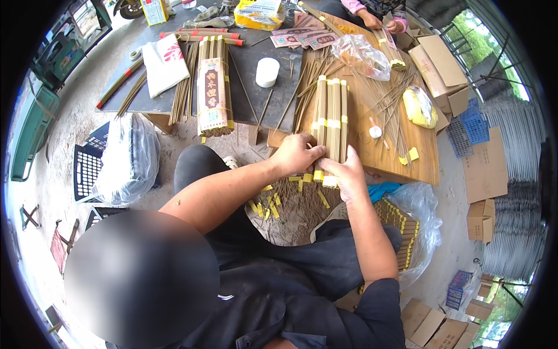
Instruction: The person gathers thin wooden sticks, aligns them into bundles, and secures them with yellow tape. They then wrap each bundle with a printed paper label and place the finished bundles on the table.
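Note:
Thin brown incense sticks [332, 139], gathered in side-by-side bundles with yellow paper bands, lie over the near edge of the wooden table, their lower ends toward me. My left hand [297, 154] is closed at the left side of the bundles, its fingertips pressed on the sticks near the lower end. From the right, my right hand [347, 174] grips the same bundles, thumb pointing up along the side and fingers bent across the front. Some of its fingers are hidden. To the left, a larger wrapped incense pack [214, 93] with a printed paper label rests on the dark table.
Loose sticks, a white cup [267, 72], a white bag [165, 65] and a yellow packet [419, 107] lie on the tables. Another person's hands [372, 21] work at the far side. Below are yellow scraps [272, 208] and a plastic-lined box of bundles [410, 232].

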Available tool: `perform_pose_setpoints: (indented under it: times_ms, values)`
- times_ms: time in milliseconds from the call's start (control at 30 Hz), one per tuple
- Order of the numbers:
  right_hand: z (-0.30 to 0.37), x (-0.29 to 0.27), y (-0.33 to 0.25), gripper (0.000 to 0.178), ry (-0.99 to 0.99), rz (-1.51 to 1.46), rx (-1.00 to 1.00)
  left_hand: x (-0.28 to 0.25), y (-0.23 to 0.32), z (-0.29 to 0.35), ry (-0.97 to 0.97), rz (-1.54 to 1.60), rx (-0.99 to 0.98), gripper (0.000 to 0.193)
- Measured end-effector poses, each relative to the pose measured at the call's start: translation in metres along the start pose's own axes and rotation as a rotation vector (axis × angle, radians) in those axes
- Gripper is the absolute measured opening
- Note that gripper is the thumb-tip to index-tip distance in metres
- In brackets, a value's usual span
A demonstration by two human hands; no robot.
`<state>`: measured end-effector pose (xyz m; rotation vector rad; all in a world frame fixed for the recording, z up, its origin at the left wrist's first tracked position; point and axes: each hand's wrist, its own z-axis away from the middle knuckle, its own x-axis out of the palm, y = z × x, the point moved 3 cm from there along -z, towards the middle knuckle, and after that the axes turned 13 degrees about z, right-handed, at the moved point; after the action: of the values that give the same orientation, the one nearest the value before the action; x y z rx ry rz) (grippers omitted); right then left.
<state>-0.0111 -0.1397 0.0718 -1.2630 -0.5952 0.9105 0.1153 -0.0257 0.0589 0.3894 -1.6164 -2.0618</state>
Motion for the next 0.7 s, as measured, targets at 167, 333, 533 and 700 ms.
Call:
perform_pose_setpoints:
  times_ms: [167,333,533,700]
  values:
    - [0.001,-0.004,0.005,0.046,-0.004,-0.054,-0.01,0.005,-0.012,-0.009,0.051,0.037,-0.006,0.037]
    - [0.01,-0.03,-0.006,0.042,0.066,-0.101,-0.023,0.008,0.002,-0.002,0.117,0.158,-0.002,0.035]
    - [0.011,-0.063,-0.004,0.044,0.053,-0.088,-0.013,-0.011,-0.011,-0.008,0.149,0.005,0.102,0.039]
    - [0.015,-0.057,0.009,0.044,0.008,-0.03,0.017,-0.011,-0.013,-0.005,0.12,-0.079,0.127,0.038]
